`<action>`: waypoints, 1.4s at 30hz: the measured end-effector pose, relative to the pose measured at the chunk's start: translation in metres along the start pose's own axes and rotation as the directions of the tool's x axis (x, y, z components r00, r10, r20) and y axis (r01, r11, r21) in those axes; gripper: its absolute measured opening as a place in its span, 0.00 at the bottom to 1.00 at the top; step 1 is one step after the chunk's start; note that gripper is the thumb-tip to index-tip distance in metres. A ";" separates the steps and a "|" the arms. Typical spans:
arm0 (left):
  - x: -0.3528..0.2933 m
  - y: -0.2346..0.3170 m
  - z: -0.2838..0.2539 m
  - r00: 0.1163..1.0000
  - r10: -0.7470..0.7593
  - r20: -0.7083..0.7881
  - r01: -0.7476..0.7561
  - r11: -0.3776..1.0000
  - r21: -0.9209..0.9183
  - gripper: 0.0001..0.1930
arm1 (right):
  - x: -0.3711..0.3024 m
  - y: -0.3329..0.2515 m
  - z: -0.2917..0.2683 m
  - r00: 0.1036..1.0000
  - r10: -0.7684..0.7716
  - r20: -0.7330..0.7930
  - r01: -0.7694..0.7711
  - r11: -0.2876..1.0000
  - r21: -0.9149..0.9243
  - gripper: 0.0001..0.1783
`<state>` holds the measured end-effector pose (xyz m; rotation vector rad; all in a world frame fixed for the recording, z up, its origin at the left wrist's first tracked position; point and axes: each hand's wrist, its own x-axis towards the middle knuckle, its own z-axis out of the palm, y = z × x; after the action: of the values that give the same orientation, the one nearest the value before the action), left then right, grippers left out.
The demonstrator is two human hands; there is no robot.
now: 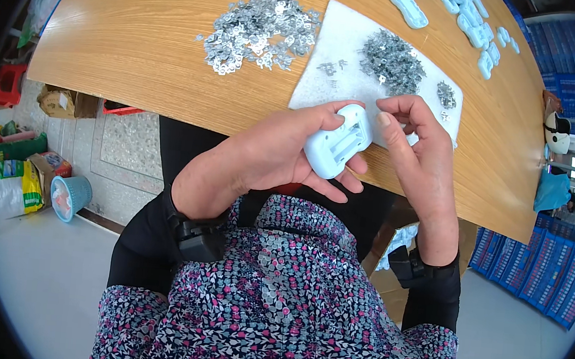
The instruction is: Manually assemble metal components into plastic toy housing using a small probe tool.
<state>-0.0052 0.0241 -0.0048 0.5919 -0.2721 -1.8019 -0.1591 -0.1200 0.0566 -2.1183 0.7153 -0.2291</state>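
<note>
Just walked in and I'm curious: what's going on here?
The person's left hand holds a light-blue casing, hollow side up. The right hand is curled close beside it; whether it pinches something small is unclear. Small metal pieces lie heaped on a white mat and on the wooden table left of it, with more blue casings farther back.

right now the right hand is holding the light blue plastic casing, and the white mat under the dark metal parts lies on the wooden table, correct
Wrong hand: in the head view, the left hand holds the light blue plastic casing. The rest is right.
</note>
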 end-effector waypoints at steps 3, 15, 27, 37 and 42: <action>-0.001 0.002 0.000 1.000 0.007 0.015 -0.007 1.000 0.005 0.28 | -0.002 0.017 0.004 0.998 0.037 0.052 -0.044 0.988 0.148 0.15; -0.003 -0.006 0.012 0.930 0.350 -0.108 -0.153 0.638 0.755 0.22 | -0.008 0.020 0.009 0.977 0.093 0.190 -0.163 0.904 0.394 0.16; 0.002 0.008 0.007 0.981 0.152 -0.116 -0.096 0.916 0.389 0.22 | -0.009 0.012 0.013 0.997 -0.005 0.076 -0.037 0.839 0.543 0.16; -0.010 0.000 0.008 0.999 -0.031 -0.042 0.024 0.989 -0.148 0.12 | -0.004 0.012 0.015 0.984 -0.176 0.001 0.175 0.975 0.135 0.10; -0.008 -0.006 -0.009 0.997 -0.024 0.069 0.029 0.997 -0.071 0.15 | -0.004 0.015 0.014 0.971 -0.238 0.017 0.233 0.964 0.129 0.09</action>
<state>-0.0042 0.0349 -0.0132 0.4862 -0.2461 -1.8519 -0.1626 -0.1153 0.0366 -2.0781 0.4169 -0.3593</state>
